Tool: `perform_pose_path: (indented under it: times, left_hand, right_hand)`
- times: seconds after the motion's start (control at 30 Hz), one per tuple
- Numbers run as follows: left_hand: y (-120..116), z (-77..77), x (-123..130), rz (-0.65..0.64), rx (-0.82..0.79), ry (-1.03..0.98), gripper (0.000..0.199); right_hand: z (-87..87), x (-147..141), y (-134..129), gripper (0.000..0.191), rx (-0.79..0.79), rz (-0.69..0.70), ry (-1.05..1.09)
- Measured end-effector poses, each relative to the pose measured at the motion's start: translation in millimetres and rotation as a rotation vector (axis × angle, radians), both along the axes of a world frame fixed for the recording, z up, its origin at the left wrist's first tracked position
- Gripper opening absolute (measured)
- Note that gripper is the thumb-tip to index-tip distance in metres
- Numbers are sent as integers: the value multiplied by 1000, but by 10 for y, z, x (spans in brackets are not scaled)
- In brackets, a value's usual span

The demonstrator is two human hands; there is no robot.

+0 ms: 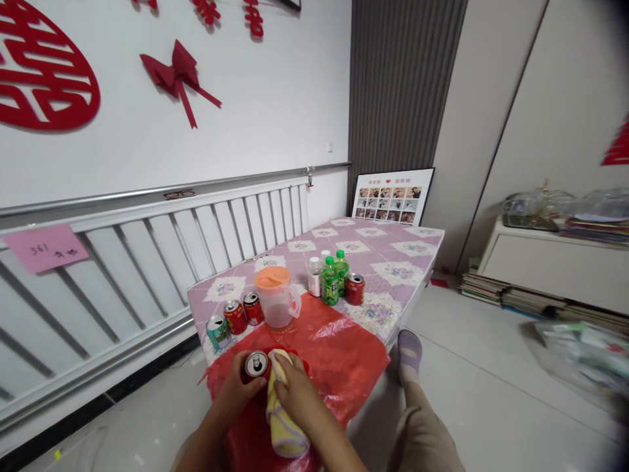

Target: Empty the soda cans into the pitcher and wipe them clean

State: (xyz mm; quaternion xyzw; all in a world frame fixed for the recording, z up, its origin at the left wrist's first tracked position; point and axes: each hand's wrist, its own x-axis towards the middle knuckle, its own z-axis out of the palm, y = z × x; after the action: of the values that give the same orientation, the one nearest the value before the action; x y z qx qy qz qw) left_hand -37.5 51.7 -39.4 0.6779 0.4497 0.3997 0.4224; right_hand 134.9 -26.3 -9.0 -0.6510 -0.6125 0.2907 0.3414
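My left hand (239, 387) is wrapped round an opened drink can (257, 364), its silver top facing up. In my right hand (296, 392) is a yellow cloth (285, 432) with pale purple edging, pressed close to the can's right side. Both hands are over a red plastic sheet (339, 354) spread on the table's near end. Part of a red rim shows behind the cloth; what it belongs to is hidden. Just beyond stands a clear pitcher (276, 308) with an orange lid and a little liquid at the bottom.
Left of the pitcher stand a green can (218, 332) and two red cans (235, 317). Green-capped bottles (329, 282), white-capped bottles (314, 276) and another red can (355, 290) stand to its right. A white radiator (216, 229) runs along the table's left side.
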Motion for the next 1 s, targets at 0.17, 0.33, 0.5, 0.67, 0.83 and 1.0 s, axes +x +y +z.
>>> perform_pose_path:
  times: [0.17, 0.33, 0.5, 0.67, 0.83, 1.0]
  left_hand:
    - [-25, 24, -12, -42, 3, -26, 51]
    - [-34, 56, -13, -62, -12, -41, 51]
    - [-10, 32, -28, -35, -47, -63, 59]
    - [8, 19, -73, -38, -36, -18, 60]
    - [-3, 42, -84, -66, -75, -21, 65]
    - [-7, 39, -74, -44, -115, -112, 66]
  right_hand:
    - [82, -25, 28, 63, 85, 2, 26]
    - [21, -29, 27, 66, 5, 2, -30]
    - [-64, -5, 12, 66, -22, 16, -32]
    - [14, 19, 27, 63, 47, 14, -6]
    - [115, 9, 67, 62, 75, 7, 14]
    - [13, -16, 44, 65, 1, 14, -16]
